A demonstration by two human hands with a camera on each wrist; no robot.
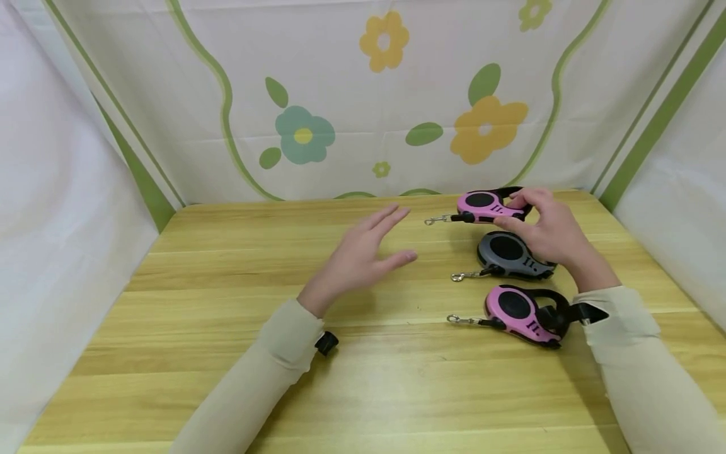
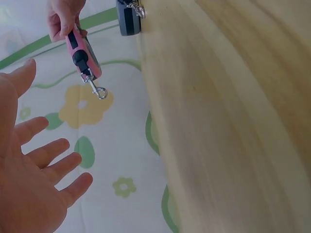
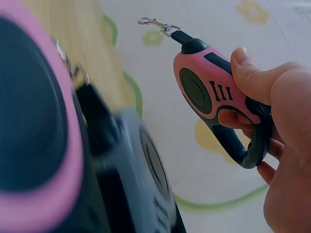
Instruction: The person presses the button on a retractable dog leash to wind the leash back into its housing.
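Three retractable leashes sit at the right of the wooden table (image 1: 227, 328). My right hand (image 1: 539, 224) grips the far pink leash (image 1: 482, 207) by its black handle, lifted off the table; the right wrist view shows the thumb on its pink body (image 3: 204, 90) and fingers through the handle loop. A grey leash (image 1: 510, 255) lies below it, and a second pink leash (image 1: 518, 313) lies nearest me. My left hand (image 1: 368, 249) hovers open over the table's middle, fingers spread, holding nothing. The left wrist view shows the open palm (image 2: 29, 189) and the held pink leash (image 2: 82, 53).
White cloth with green stripes and flowers (image 1: 386, 107) walls in the table at the back and both sides. Metal clips (image 1: 460, 276) of the leashes point left. A small black knob (image 1: 327, 343) shows at my left sleeve cuff.
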